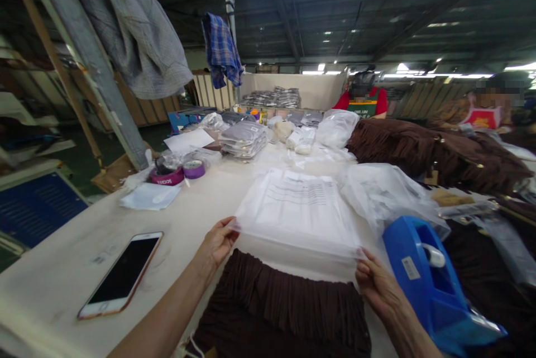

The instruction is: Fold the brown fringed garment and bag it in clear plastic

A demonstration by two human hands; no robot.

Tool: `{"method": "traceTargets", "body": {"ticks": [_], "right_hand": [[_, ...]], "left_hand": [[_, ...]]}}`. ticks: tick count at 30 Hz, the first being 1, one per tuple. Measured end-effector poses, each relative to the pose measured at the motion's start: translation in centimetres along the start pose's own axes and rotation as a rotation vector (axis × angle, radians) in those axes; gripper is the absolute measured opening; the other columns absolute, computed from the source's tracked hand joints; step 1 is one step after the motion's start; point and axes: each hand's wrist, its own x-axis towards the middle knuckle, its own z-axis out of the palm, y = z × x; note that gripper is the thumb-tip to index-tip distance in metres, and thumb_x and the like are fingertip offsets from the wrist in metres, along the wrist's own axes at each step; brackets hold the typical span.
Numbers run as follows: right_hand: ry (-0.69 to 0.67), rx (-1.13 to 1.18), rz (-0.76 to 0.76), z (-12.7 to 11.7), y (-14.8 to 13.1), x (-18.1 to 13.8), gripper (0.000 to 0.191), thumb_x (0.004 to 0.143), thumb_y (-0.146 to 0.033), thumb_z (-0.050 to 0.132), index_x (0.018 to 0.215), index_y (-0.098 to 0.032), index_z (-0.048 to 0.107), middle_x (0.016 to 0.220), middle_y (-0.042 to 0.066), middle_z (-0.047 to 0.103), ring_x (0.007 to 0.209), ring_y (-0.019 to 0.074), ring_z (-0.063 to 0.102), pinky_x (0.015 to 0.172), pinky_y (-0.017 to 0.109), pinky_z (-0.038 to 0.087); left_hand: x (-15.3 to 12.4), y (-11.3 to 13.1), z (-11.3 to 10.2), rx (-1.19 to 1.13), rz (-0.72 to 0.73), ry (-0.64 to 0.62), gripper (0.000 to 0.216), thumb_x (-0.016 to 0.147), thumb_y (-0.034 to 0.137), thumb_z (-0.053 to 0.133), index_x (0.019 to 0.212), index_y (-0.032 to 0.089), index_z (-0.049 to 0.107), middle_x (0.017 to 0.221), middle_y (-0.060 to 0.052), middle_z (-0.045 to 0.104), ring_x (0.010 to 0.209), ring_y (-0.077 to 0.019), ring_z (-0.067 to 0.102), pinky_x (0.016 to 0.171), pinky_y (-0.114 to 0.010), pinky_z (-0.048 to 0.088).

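Observation:
My left hand (218, 242) pinches the near left corner of a clear plastic bag (299, 210) printed with lines of text. My right hand (377, 282) grips the bag's near right corner. The bag lies flat on the pale table (84, 257), stretched between both hands. Just below the bag's open edge lies a folded brown fringed garment (285, 302), between my forearms.
A blue tape dispenser (431, 285) stands right of my right hand. A phone (123, 274) lies face up at the left. Tape rolls (182, 171), packed bags (245, 140), loose plastic bags (385, 193) and a brown garment pile (435, 154) lie beyond. Two people work at the far end.

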Motion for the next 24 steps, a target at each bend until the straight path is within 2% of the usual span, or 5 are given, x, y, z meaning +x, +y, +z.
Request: {"method": "traceTargets", "body": {"ticks": [3, 8, 15, 20, 24], "right_hand": [[-0.025, 0.070, 0.054, 0.0, 0.4, -0.5, 0.051, 0.039, -0.045, 0.076, 0.076, -0.024, 0.049, 0.062, -0.005, 0.055, 0.057, 0.0120, 0.057, 0.054, 0.025, 0.051], [-0.066, -0.027, 0.126, -0.6, 0.6, -2.2, 0.047, 0.047, -0.049, 0.076, 0.080, -0.021, 0.055, 0.068, -0.003, 0.063, 0.066, 0.0151, 0.061, 0.062, 0.023, 0.049], [-0.094, -0.699, 0.012, -2.4, 0.7, -4.6, 0.047, 0.068, -0.064, 0.042, 0.090, -0.024, 0.056, 0.090, 0.002, 0.066, 0.094, 0.0250, 0.058, 0.072, 0.029, 0.042], [0.058, -0.742, 0.030, -1.8, 0.9, -6.5, 0.044, 0.073, -0.063, 0.036, 0.089, -0.026, 0.055, 0.084, 0.001, 0.065, 0.083, 0.0233, 0.059, 0.072, 0.029, 0.039], [0.060, -0.714, 0.058, -1.4, 0.6, -7.2, 0.045, 0.074, -0.064, 0.037, 0.089, -0.026, 0.056, 0.084, 0.000, 0.066, 0.077, 0.0202, 0.059, 0.071, 0.026, 0.038]], "left_hand": [[-0.3, -0.6, -0.7, -0.041, 0.037, -0.042, 0.020, 0.064, 0.021, 0.072, 0.069, 0.014, 0.054, 0.065, 0.003, 0.058, 0.059, -0.0087, 0.057, 0.060, -0.023, 0.052], [-1.7, -1.6, -1.9, 0.156, 0.126, -0.124, 0.035, 0.056, 0.047, 0.069, 0.066, 0.015, 0.059, 0.062, 0.002, 0.059, 0.061, -0.0132, 0.057, 0.066, -0.028, 0.050], [-4.1, -1.8, -2.6, 0.598, 0.233, -0.063, 0.030, 0.067, 0.049, 0.050, 0.072, 0.023, 0.064, 0.061, 0.004, 0.062, 0.067, -0.0185, 0.057, 0.068, -0.027, 0.043], [-4.7, -2.3, -3.0, 0.733, 0.224, -0.003, 0.036, 0.067, 0.050, 0.043, 0.077, 0.023, 0.065, 0.071, 0.002, 0.067, 0.073, -0.0208, 0.060, 0.072, -0.028, 0.045], [-5.2, -2.7, -3.1, 0.777, 0.147, 0.077, 0.045, 0.066, 0.054, 0.040, 0.082, 0.021, 0.065, 0.085, -0.002, 0.070, 0.086, -0.0246, 0.062, 0.078, -0.030, 0.046]]}}
